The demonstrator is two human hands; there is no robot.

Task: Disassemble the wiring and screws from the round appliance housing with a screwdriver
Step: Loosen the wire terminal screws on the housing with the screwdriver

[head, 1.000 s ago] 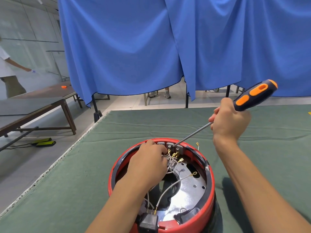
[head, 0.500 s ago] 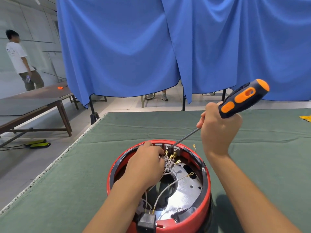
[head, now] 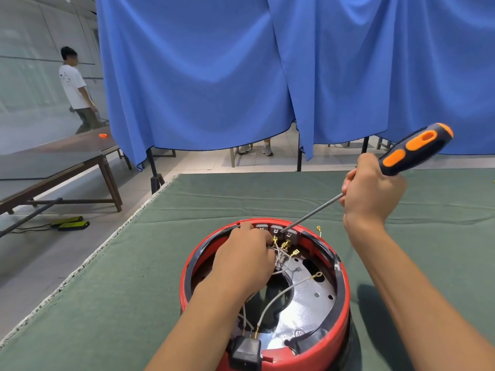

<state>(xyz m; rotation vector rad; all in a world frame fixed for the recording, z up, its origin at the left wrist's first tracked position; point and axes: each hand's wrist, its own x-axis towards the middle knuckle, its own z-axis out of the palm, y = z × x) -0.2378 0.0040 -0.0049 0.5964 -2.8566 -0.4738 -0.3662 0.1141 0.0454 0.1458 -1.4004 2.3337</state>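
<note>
Head view, items as they stand before you.

Item one: red round appliance housing (head: 345, 298), open side up, resting on the green cloth-covered table (head: 134, 290) close to your body. Inside it sits a shiny metal plate (head: 308, 298) with holes and a large central opening. A black plug block (head: 245, 353) is mounted at the near rim.

Item two: grey wires (head: 276, 298) with brass spade and ring terminals (head: 294, 253), bunched at the far side of the interior; one longer wire arcs from the near rim to a ring terminal at the right. One loose brass terminal (head: 318, 228) lies just outside the far rim.

Item three: your left hand (head: 245, 261), reaching into the housing, fingers curled round the wire bundle near the far wall.

Item four: your right hand (head: 372, 194), raised above and to the right of the housing, fist wrapped tight about the screwdriver (head: 413, 149). Its black-and-orange handle points up and right; the steel shaft slants down and left, tip meeting the row of dark terminal blocks (head: 276, 229) on the far inner wall.

Background: blue curtain (head: 214, 76); dark wooden bench (head: 53, 162) at left; a person in a white shirt (head: 73, 87) standing beyond it.
</note>
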